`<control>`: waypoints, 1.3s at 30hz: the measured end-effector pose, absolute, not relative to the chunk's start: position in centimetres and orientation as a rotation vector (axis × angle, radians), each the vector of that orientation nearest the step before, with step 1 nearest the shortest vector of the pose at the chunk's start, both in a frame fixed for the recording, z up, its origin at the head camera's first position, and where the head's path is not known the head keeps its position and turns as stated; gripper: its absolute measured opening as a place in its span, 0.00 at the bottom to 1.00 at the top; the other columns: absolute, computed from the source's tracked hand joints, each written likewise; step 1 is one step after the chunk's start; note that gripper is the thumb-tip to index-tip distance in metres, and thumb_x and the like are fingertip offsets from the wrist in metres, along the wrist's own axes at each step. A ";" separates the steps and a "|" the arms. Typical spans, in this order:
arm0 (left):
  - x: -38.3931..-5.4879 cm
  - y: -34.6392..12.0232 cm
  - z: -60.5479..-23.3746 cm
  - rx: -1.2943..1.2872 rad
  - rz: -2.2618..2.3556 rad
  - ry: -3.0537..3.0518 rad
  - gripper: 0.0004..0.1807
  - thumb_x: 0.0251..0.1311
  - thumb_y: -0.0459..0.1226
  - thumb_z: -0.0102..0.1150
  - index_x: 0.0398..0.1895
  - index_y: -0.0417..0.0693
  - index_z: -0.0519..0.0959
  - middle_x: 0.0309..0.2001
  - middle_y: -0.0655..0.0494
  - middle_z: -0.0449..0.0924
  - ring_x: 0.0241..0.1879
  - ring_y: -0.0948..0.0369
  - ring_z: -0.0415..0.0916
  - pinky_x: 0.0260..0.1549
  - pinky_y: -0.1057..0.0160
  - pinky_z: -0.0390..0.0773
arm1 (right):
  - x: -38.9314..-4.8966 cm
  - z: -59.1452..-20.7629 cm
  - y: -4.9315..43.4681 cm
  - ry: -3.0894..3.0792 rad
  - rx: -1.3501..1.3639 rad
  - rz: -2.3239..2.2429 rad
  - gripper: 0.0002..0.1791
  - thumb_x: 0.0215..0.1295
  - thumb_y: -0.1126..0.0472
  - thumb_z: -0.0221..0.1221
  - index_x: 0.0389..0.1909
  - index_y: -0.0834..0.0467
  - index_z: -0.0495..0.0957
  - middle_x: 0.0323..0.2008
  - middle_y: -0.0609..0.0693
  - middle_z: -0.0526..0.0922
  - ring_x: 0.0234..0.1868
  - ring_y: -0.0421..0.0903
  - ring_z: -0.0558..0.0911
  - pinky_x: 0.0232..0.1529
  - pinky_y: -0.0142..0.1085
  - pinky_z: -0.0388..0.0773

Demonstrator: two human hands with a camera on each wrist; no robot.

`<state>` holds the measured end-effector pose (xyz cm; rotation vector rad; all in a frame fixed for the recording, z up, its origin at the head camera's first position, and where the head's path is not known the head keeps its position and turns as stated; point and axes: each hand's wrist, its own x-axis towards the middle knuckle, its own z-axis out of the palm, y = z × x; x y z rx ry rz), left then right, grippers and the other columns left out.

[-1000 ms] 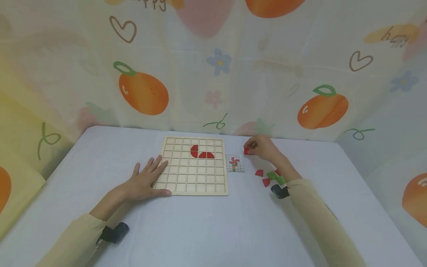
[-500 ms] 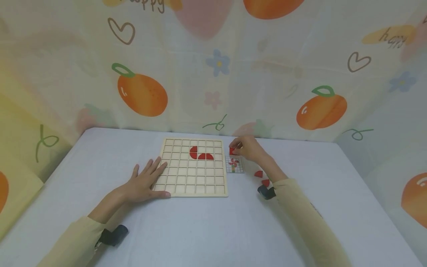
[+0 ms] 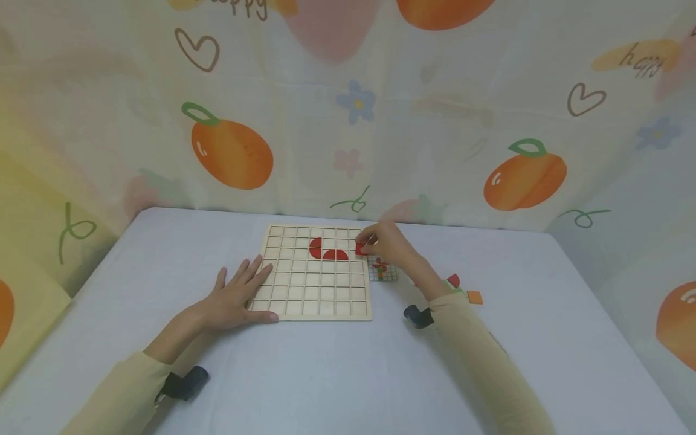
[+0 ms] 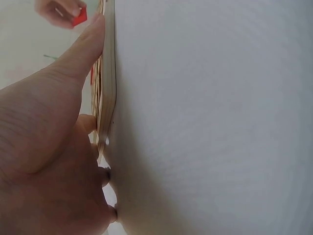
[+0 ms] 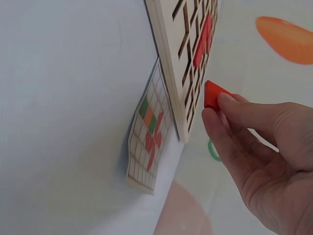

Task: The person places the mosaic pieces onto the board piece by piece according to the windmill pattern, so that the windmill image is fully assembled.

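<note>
My left hand [image 3: 229, 304] rests with spread fingers on the left edge of a wooden grid board [image 3: 311, 294]. In the left wrist view, its thumb [image 4: 80, 56] lies along the board's edge. My right hand [image 3: 390, 246] pinches a red tile [image 5: 213, 95] between thumb and fingers, over the board's upper right border in the head view. Several red quarter-circle pieces [image 3: 329, 255] sit in the upper cells of the board. Beside the board's right edge lies a pattern card [image 3: 383, 272] with a red flower on a grid, partly hidden by the right hand.
Right of the card, a red quarter-circle piece [image 3: 454, 280] and an orange square [image 3: 475, 297] lie on the white-covered table [image 3: 326, 374]. Green pieces there are mostly hidden under the right forearm. A printed curtain [image 3: 304, 121] hangs behind the table.
My right hand has moved left with the red tile, from beyond the card to the board's right border. The orange square has come into view from behind the sleeve. The left hand stays put.
</note>
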<state>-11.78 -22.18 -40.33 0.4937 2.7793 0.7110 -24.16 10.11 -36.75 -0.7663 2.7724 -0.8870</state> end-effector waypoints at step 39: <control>-11.8 -22.1 -40.6 0.504 0.706 2.801 0.60 0.52 0.64 0.64 0.77 0.39 0.49 0.77 0.36 0.37 0.74 0.35 0.31 0.62 0.27 0.26 | -21.9 -38.5 4.3 2.673 -0.806 -0.923 0.09 0.60 0.68 0.66 0.42 0.61 0.86 0.38 0.50 0.87 0.37 0.42 0.81 0.41 0.31 0.77</control>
